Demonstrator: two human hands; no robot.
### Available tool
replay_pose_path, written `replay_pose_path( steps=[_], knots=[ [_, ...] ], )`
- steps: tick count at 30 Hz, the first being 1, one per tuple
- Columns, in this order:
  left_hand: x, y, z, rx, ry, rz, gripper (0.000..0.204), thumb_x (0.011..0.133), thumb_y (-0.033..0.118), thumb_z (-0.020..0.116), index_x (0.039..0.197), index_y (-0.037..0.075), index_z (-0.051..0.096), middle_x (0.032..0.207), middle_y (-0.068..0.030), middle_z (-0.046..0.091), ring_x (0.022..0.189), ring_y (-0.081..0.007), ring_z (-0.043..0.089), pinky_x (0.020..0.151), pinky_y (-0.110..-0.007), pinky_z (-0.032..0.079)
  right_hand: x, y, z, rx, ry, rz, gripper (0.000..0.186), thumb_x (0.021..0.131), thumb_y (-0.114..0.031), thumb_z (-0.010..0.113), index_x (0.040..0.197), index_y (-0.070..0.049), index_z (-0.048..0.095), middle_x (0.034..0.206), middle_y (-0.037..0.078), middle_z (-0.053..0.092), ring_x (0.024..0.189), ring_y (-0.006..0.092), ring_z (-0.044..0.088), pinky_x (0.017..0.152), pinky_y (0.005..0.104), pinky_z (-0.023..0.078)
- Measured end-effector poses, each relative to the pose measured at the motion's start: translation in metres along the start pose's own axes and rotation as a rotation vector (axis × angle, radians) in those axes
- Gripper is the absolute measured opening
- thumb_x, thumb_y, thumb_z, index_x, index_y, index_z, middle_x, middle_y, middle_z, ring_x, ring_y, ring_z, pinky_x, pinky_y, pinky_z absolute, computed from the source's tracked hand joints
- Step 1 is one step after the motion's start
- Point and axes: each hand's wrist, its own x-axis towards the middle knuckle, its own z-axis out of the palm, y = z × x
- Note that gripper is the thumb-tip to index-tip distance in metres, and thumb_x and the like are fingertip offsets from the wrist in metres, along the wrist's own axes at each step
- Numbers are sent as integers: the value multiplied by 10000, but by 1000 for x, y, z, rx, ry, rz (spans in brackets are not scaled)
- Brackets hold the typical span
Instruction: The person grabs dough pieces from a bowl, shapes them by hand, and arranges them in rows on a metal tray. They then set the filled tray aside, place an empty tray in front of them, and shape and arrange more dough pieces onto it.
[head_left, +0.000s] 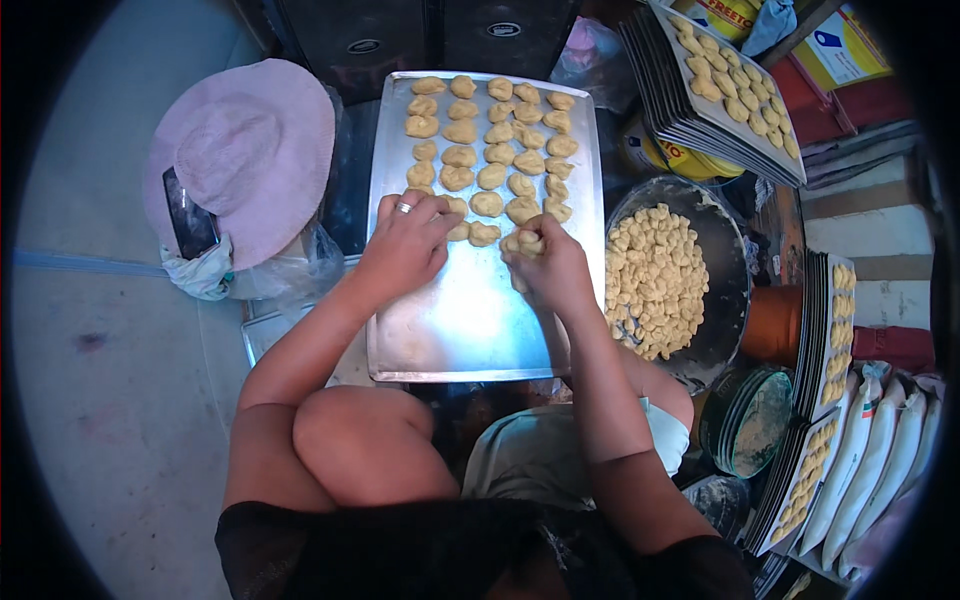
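On my feed, the left hand (405, 243) arches palm-down over the tray (440, 335), grip unclear; the right hand (556, 268) clutches dough pieces (522, 243).

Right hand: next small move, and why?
Probably set the dough in the right hand down on the tray, just right of the nearest dough pieces. The hand is already low over that spot, the rows behind it are filled, and the metal toward the person's knees is bare.
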Motion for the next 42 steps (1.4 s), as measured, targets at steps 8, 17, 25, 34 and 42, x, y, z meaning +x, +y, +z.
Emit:
replay_pose_path(
  steps=[8, 17, 25, 34, 42],
  knots=[
    [32, 30, 28, -72, -52, 182, 419, 804, 275, 707, 1200, 165, 626, 1218, -24, 589, 1151, -260, 498, 941, -438, 342, -1, 19, -9, -71, 87, 12, 398, 766, -207, 796, 1059, -57, 573, 948, 185, 670, 911, 378, 660, 789, 426, 521],
    [43, 54, 48, -11, 25, 288, 188, 793, 247, 678, 932, 121, 692, 1000, -12, 588, 1028, -201, 519, 884, -395, 359, 6, 52, -27, 259, 165, 93, 291, 757, -32, 764, 1013, -16, 626, 961, 150, 649, 889, 262, 654, 780, 348, 525],
    [21, 53, 38, -199, -256, 386, 215, 821, 184, 659, 1017, 97, 638, 1035, -46, 601, 1048, -231, 552, 918, -423, 406, -2, 46, -28, -89, 141, -163, 318, 792, -28, 719, 1107, -48, 680, 937, 128, 637, 853, 301, 655, 764, 363, 524],
    [-23, -2, -32, -372, -479, 68, 208, 787, 89, 683, 990, 70, 645, 974, -101, 626, 899, -311, 623, 803, -417, 497, -47, 27, -45, -241, -67, -219, 466, 769, -237, 793, 1167, -87, 604, 1127, 165, 569, 956, 357, 637, 840, 450, 518],
    [-50, -1, -38, -367, -194, -140, 277, 804, 174, 706, 1053, 61, 662, 1021, -111, 593, 952, -328, 609, 845, -416, 501, -31, -19, 37, 159, -139, -242, 313, 775, -88, 770, 1061, -42, 651, 1028, 132, 596, 914, 349, 637, 795, 393, 532]
  ],
)
